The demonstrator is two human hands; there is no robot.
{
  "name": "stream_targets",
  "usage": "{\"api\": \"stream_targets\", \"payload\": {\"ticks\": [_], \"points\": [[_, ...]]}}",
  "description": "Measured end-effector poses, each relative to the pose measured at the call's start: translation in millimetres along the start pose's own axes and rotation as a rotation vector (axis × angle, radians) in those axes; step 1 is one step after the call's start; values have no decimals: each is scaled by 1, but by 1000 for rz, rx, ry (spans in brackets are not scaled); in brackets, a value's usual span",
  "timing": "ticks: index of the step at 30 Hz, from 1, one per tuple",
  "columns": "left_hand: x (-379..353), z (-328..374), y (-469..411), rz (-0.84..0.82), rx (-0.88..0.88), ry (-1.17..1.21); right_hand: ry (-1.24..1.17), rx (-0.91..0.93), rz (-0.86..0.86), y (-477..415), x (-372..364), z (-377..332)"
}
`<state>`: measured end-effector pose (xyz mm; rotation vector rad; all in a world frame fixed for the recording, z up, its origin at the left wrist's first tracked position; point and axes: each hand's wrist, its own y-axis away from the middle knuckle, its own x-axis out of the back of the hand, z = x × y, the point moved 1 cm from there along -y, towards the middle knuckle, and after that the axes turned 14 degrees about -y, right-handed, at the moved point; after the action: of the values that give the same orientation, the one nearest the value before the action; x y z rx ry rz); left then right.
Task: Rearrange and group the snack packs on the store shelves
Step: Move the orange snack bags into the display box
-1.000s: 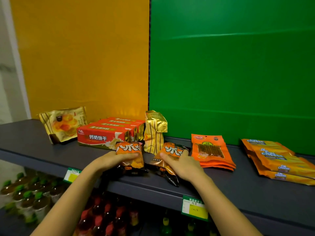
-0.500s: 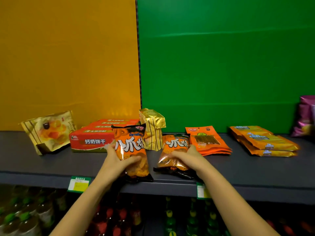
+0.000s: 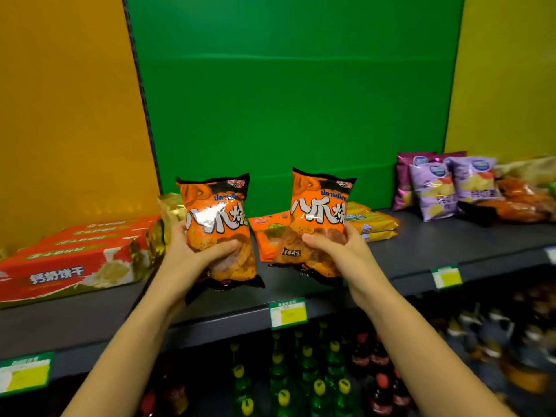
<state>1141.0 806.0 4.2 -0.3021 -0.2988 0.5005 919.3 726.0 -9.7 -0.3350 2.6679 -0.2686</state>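
Note:
I hold two matching orange snack bags with black edges upright above the dark grey shelf [image 3: 421, 251]. My left hand [image 3: 192, 251] grips the left orange bag [image 3: 216, 218] at its lower half. My right hand [image 3: 340, 251] grips the right orange bag [image 3: 319, 212] the same way. Both bags face me, side by side, a gap between them. Flat orange pouches [image 3: 267, 233] lie on the shelf behind and between the two bags.
Red biscuit boxes [image 3: 69, 260] and a gold pack [image 3: 171, 206] sit at the left. Yellow flat packs [image 3: 373, 224] lie right of centre. Purple chip bags [image 3: 445, 185] and orange-red bags [image 3: 523, 197] stand at the far right. Bottles [image 3: 310, 374] fill the shelf below, behind price tags [image 3: 288, 313].
Both hands have lifted their orange bags off the shelf and stood them upright. The view has swung right, so the purple bags are now in sight.

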Motion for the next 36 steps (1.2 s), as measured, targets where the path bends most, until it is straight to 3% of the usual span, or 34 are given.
{"api": "stream_targets", "payload": {"ticks": [5,20,36], "points": [[-98,14,-5,-63,-35,55,-14,71,172,3,95,-39],[-419,68,25,-219,-73,212,68,110,402,22,389,-169],[-685,122,19,-352,-135,250,148,167,562,-28,605,-241]]}}
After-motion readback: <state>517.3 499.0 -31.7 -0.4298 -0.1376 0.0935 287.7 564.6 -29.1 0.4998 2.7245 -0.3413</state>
